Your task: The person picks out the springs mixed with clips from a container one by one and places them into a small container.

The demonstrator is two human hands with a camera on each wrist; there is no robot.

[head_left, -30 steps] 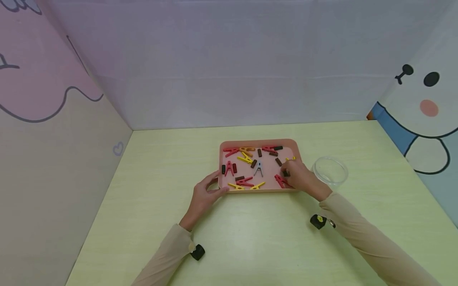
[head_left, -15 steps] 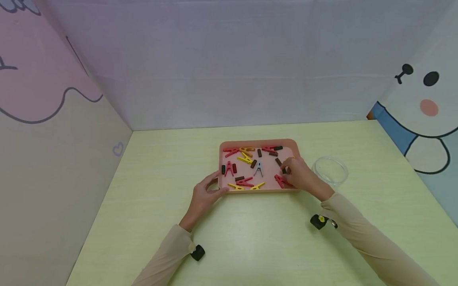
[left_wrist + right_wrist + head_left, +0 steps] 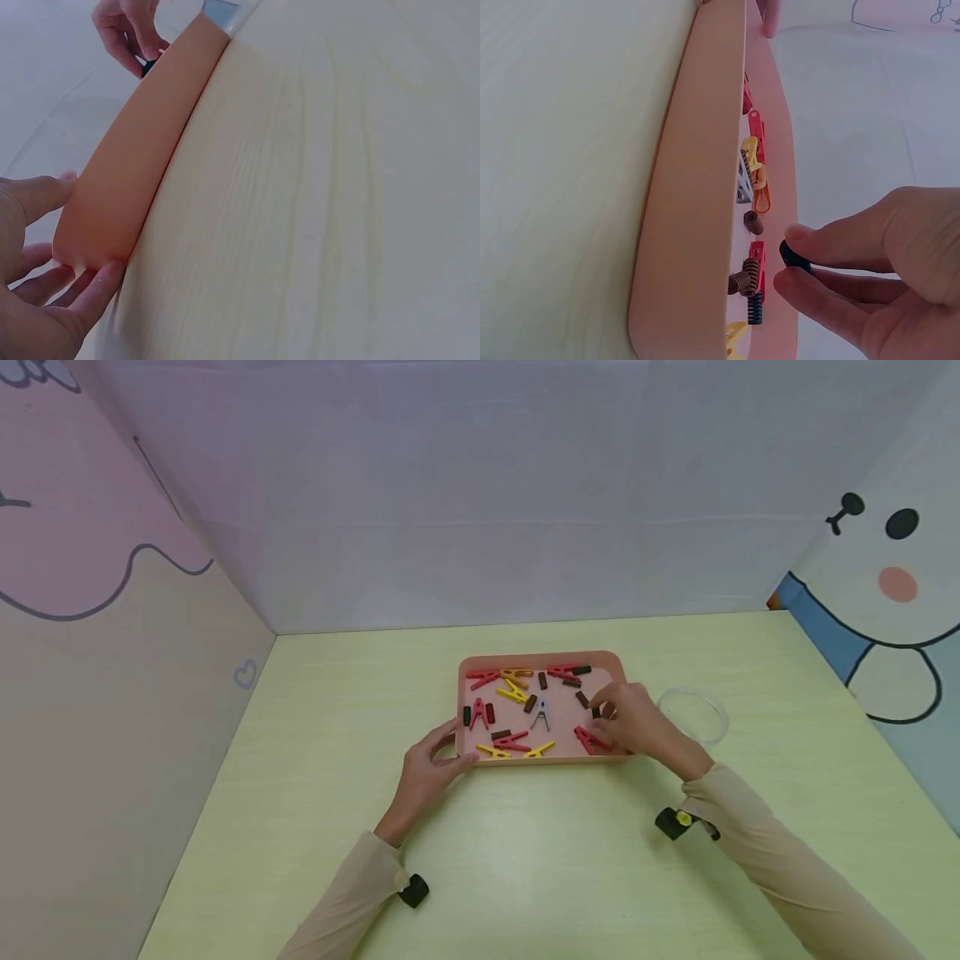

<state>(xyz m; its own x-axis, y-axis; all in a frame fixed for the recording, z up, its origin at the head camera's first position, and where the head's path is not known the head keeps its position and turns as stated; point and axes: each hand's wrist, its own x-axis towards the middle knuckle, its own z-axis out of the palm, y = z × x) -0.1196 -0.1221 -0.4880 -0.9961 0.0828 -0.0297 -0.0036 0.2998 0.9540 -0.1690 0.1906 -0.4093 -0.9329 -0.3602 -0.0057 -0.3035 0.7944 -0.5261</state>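
With fingers at the outer corner and thumb at the rim, my left hand [image 3: 427, 777] holds the left front of a pink tray [image 3: 540, 661]. Over the tray's right side, my right hand [image 3: 633, 722] pinches a small black spring [image 3: 794, 256] between thumb and fingers. Inside the tray lie several plastic clips: a red clip [image 3: 480, 714] on the left, a yellow clip [image 3: 514, 692] in the middle, and a grey clip [image 3: 541, 715] beside it. Brown springs [image 3: 751, 222] and another black spring [image 3: 755, 308] lie scattered among them.
Just right of the tray, a clear round dish [image 3: 697, 743] stands on the pale wooden table [image 3: 510, 860], partly behind my right hand. A white backdrop [image 3: 525, 527] rises behind the table, with cartoon-printed panels at both sides.
My right hand has drawn slightly up and to the right with the black spring, and now overlaps the clear dish. The left hand keeps its hold on the tray.
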